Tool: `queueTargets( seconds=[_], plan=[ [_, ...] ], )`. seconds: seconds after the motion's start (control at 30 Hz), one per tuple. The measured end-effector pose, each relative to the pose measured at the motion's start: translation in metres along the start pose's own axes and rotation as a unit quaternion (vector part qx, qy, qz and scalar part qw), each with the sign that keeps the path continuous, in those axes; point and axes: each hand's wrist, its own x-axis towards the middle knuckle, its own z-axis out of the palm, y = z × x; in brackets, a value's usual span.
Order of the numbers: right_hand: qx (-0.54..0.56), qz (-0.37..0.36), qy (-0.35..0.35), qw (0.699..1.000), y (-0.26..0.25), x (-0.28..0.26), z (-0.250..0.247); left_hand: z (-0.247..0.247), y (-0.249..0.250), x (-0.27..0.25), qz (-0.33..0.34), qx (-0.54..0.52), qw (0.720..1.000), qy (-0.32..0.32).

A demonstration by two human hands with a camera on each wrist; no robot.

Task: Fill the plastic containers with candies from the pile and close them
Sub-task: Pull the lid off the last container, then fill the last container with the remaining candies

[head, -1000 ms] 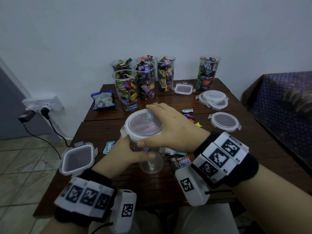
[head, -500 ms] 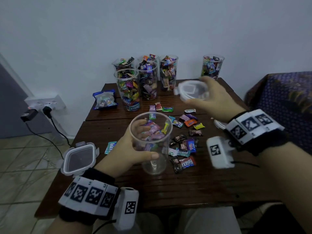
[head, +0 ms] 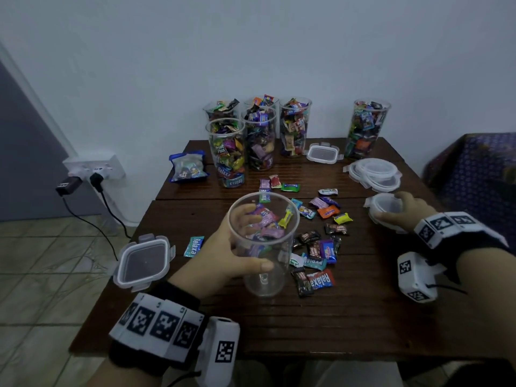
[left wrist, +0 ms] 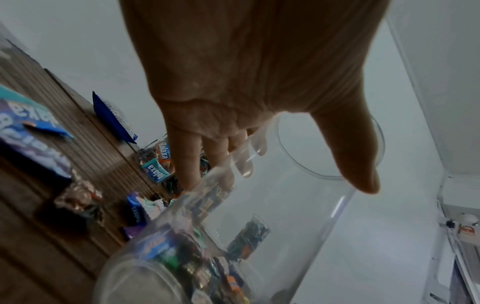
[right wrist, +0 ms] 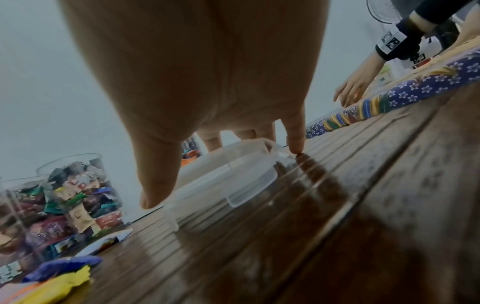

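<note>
My left hand (head: 223, 258) grips an empty clear plastic container (head: 264, 241) and holds it tilted, mouth up, over the wooden table (head: 335, 325). In the left wrist view the thumb and fingers of my left hand (left wrist: 246, 82) wrap round the container (left wrist: 285, 205). Just behind and to the right of it, loose wrapped candies (head: 315, 241) lie in a pile. My right hand (head: 402, 210) holds a round clear lid (head: 386, 209) low at the table's right side. In the right wrist view the lid (right wrist: 233, 174) sits on the wood between the thumb and fingers of my right hand (right wrist: 194, 72).
Several candy-filled containers (head: 259, 138) stand open at the back, one more (head: 365, 129) at the back right. Stacked round lids (head: 372, 173), two square lids (head: 143, 259) (head: 322, 153) and a blue candy bag (head: 188, 167) lie around. Another person's hand (right wrist: 355, 86) rests on a patterned cloth.
My right hand lifted the round lid off the container, carried it away to the right and lowered it to the table. My left hand kept hold of the container.
</note>
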Motion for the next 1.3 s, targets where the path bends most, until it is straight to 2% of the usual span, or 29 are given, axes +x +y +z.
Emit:
queueTargets(
  seconds=[0.2, 0.3, 0.37, 0.43, 0.5, 0.57, 0.7, 0.9, 1.07, 1.17, 1.3],
  plan=[
    [-0.048, 0.001, -0.013, 0.999, -0.009, -0.004, -0.007, -0.001, 0.000, 0.001, -0.016, 0.023, 1.000, 0.007],
    [-0.105, -0.019, 0.013, 0.994, -0.022, -0.009, -0.011, -0.004, 0.007, -0.004, -0.032, 0.138, 0.990, -0.019],
    [-0.105, -0.050, 0.036, 0.993, -0.032, -0.012, -0.011, -0.019, 0.015, -0.006, -0.053, 0.233, 0.969, -0.054],
    [-0.082, -0.096, 0.044, 0.991, -0.044, -0.015, -0.011, -0.041, 0.024, -0.004, -0.080, 0.333, 0.937, -0.062],
    [-0.052, -0.143, 0.013, 0.988, -0.058, -0.018, -0.010, -0.060, 0.035, 0.003, -0.107, 0.414, 0.903, -0.039],
    [-0.025, -0.172, -0.036, 0.984, -0.074, -0.017, -0.006, -0.071, 0.045, 0.018, -0.109, 0.461, 0.881, -0.023],
    [-0.041, -0.142, -0.122, 0.982, -0.100, 0.000, 0.009, -0.072, 0.052, 0.065, -0.126, 0.484, 0.865, -0.036],
    [-0.059, -0.118, -0.150, 0.980, -0.121, 0.015, 0.016, -0.052, 0.033, 0.138, -0.165, 0.513, 0.834, -0.118],
    [-0.113, -0.195, -0.214, 0.951, -0.150, 0.013, 0.021, -0.039, 0.007, 0.174, -0.175, 0.572, 0.785, -0.163],
    [-0.146, -0.249, -0.193, 0.938, -0.174, 0.013, 0.020, -0.034, -0.001, 0.186, -0.165, 0.619, 0.748, -0.173],
    [-0.201, -0.283, -0.152, 0.925, -0.202, 0.020, 0.020, -0.029, 0.000, 0.196, -0.170, 0.649, 0.714, -0.200]
  ],
)
